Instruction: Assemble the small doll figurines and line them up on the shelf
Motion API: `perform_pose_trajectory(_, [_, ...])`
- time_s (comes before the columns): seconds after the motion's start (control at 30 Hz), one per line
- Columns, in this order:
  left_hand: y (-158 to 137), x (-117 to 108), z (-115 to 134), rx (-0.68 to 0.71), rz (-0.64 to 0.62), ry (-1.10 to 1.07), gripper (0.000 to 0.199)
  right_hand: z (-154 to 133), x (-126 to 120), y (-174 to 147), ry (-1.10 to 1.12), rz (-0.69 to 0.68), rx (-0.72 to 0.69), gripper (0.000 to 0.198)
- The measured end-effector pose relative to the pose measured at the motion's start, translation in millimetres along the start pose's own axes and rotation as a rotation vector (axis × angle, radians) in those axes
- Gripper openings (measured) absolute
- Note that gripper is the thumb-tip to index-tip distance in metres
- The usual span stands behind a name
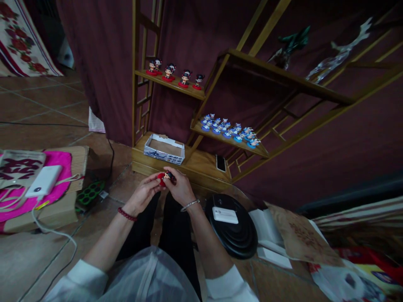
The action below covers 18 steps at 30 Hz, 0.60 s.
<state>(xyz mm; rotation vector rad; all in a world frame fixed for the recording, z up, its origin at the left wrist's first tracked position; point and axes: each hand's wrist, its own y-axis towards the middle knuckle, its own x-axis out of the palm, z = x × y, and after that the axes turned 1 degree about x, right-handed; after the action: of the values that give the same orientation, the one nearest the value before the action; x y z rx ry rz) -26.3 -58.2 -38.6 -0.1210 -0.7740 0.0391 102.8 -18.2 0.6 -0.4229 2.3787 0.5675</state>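
Between my two hands is a small figurine [167, 176] with dark hair and a round red base. My left hand [146, 191] pinches the red base from the left. The fingers of my right hand [181, 186] close around the dark-haired head from the right. Beyond my hands, an open white-and-blue cardboard box [164, 157] sits on the low wooden shelf. Similar red-based figurines [169, 73] stand on the upper left shelf [176, 87]. Several blue figurines [228, 129] are grouped in rows on the middle shelf [214, 135].
A phone [221, 163] lies on the low shelf. On the floor at right are a round black stool [234, 235] bearing a white device [225, 215], papers and bags. At left, a white power bank [44, 181] with a cable [63, 233] rests on a pink cloth over cardboard.
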Motion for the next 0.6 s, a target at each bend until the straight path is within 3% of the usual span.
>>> perform_pose_trajectory(0.23, [1.6, -0.8, 14.4, 0.004, 0.027, -0.030, 0.024, 2.4, 7.7, 15.6, 0.016, -0.027, 0.023, 0.045])
perform_pose_trajectory(0.6, [5.7, 6.0, 16.3, 0.025, 0.008, -0.010, 0.029, 6.4, 3.0, 22.0, 0.065, -0.040, -0.001, 0.034])
